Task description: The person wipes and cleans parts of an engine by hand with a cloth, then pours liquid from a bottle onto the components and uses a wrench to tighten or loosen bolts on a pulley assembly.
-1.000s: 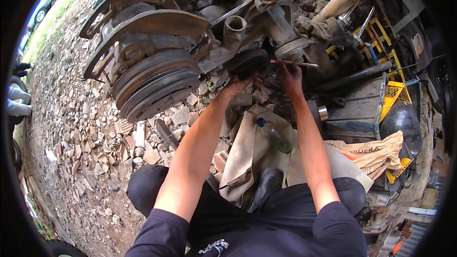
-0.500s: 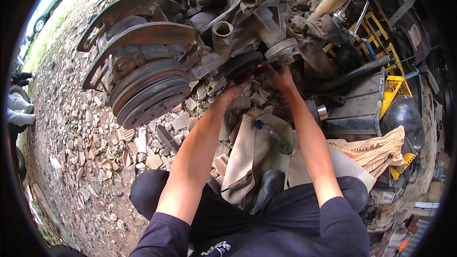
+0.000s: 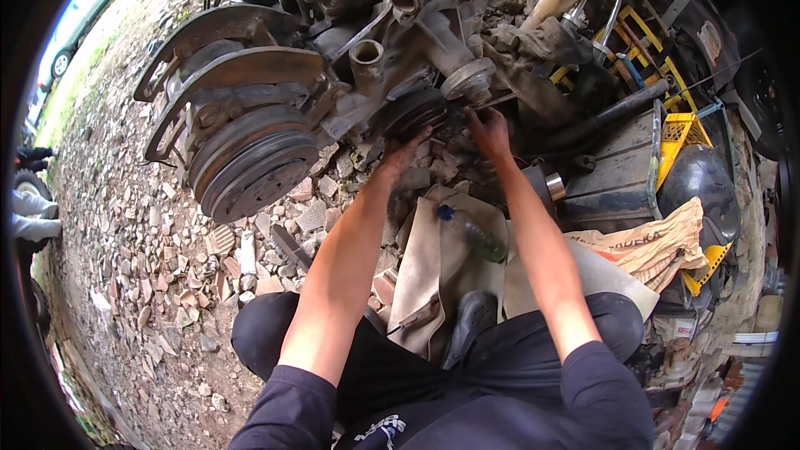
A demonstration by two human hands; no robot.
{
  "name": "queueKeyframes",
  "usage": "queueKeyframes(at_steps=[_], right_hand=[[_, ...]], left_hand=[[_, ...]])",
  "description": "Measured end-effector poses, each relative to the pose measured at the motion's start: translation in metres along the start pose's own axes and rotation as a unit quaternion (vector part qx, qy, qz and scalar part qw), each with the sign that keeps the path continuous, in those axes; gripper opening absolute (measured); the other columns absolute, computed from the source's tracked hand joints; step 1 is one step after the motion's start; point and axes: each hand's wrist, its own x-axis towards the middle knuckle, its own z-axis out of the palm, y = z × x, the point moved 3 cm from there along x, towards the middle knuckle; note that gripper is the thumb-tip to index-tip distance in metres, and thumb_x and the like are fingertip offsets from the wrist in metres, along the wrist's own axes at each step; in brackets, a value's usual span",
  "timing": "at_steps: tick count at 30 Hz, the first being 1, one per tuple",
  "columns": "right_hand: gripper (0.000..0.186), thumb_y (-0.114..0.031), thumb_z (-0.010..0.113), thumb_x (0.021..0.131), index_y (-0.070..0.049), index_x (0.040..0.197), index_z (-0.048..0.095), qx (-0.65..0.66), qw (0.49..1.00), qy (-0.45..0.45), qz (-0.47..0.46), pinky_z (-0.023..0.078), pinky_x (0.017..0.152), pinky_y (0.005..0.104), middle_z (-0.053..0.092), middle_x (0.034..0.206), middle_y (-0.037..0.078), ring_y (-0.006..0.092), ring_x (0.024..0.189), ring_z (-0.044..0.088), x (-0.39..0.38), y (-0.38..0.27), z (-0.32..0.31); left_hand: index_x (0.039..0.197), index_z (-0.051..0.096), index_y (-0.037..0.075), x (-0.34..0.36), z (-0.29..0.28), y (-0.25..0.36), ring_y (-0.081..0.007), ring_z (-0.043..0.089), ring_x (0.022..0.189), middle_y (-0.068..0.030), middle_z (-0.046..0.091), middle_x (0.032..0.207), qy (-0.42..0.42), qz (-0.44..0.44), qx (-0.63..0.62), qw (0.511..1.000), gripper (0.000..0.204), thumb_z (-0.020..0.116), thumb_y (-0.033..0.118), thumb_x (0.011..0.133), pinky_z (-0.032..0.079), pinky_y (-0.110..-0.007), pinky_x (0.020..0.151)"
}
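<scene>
Two hands moved in on the small dark pulley

Both hands had closed in on the grimy engine assembly (image 3: 358, 58) compared with a second earlier. The thin rod-like tool that the right hand (image 3: 490, 132) held out to the side back then was gone from its grip; a thin rod showed just above that hand, whether the same one, could not tell. The left hand (image 3: 406, 150) sat under the small dark pulley (image 3: 414, 110), fingers curled up against its lower edge. Right hand fingers pressed onto the parts just right of that pulley, below the lighter round pulley (image 3: 468, 79); exact pinch hidden by grime. Judged: tool work paused, work went to bare-hand gripping or turning at the pulley.

Large grooved pulley (image 3: 250, 171) stood well left, untouched.

Containers: yellow plastic crate (image 3: 679, 133) at right, tilted, contents not readable. Dark wooden box (image 3: 612, 175) beside it, inside not visible. Plastic bottle (image 3: 471, 233) with blue cap lay on tan cloth (image 3: 429, 267) between the forearms, liquid level unclear. Crumpled paper sack (image 3: 658, 242) at right, contents hidden. Rubble ground (image 3: 150, 267) all around.
</scene>
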Motion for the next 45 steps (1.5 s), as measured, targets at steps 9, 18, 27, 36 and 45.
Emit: queueKeyframes(at_steps=[9, 18, 27, 36, 45], right_hand=[[0.031, -0.026, 0.063, 0.088, 0.004, 0.092, 0.068, -0.029, 0.998, 0.000, 0.057, 0.048, 0.071, 0.0343, 0.071, 0.082, 0.014, 0.0188, 0.076, 0.065, 0.013, 0.028, -0.002], [0.032, -0.029, 0.065, 0.089, 0.002, 0.096, 0.068, -0.075, 0.995, -0.037, -0.045, 0.048, 0.075, 0.0310, 0.070, 0.087, 0.008, 0.0131, 0.081, 0.060, 0.006, 0.012, 0.003], [0.032, -0.028, 0.068, 0.085, 0.003, 0.093, 0.068, 0.105, 0.992, -0.072, 0.013, 0.050, 0.075, 0.0368, 0.070, 0.085, 0.015, 0.0278, 0.080, 0.066, 0.010, 0.036, 0.015], [0.032, -0.028, 0.066, 0.085, 0.003, 0.094, 0.068, 0.254, 0.962, -0.083, 0.055, 0.050, 0.073, 0.0356, 0.069, 0.081, 0.018, 0.0217, 0.077, 0.067, -0.002, 0.011, 0.025], [0.033, -0.030, 0.063, 0.086, 0.002, 0.091, 0.067, 0.030, 0.997, -0.071, -0.030, 0.049, 0.071, 0.0360, 0.069, 0.080, 0.019, 0.0276, 0.076, 0.067, 0.032, -0.006, -0.001]], left_hand=[[0.140, 0.041, 0.002, 0.000, 0.011, 0.004, -0.0231, 0.042, 0.129, -0.0120, 0.046, 0.141, 0.000, 0.036, -0.016, 0.999, 0.089, 0.076, 0.051, 0.074, 0.031, -0.035, 0.108], [0.145, 0.031, 0.001, -0.006, 0.008, -0.002, -0.0243, 0.035, 0.135, -0.0142, 0.038, 0.147, 0.031, -0.011, 0.028, 0.999, 0.097, 0.069, 0.059, 0.078, 0.026, -0.034, 0.112], [0.150, 0.017, 0.009, 0.004, 0.005, -0.010, -0.0250, 0.030, 0.137, -0.0102, 0.026, 0.153, -0.029, -0.017, 0.071, 0.997, 0.102, 0.066, 0.062, 0.079, 0.037, -0.041, 0.105], [0.147, 0.027, 0.000, 0.010, -0.003, -0.022, -0.0268, 0.028, 0.139, -0.0177, 0.030, 0.151, -0.017, 0.022, 0.053, 0.998, 0.102, 0.061, 0.068, 0.078, 0.023, -0.035, 0.113], [0.148, 0.024, 0.000, 0.002, -0.001, -0.017, -0.0282, 0.024, 0.142, -0.0183, 0.025, 0.153, -0.005, -0.030, 0.048, 0.998, 0.107, 0.060, 0.071, 0.077, 0.021, -0.037, 0.115]])
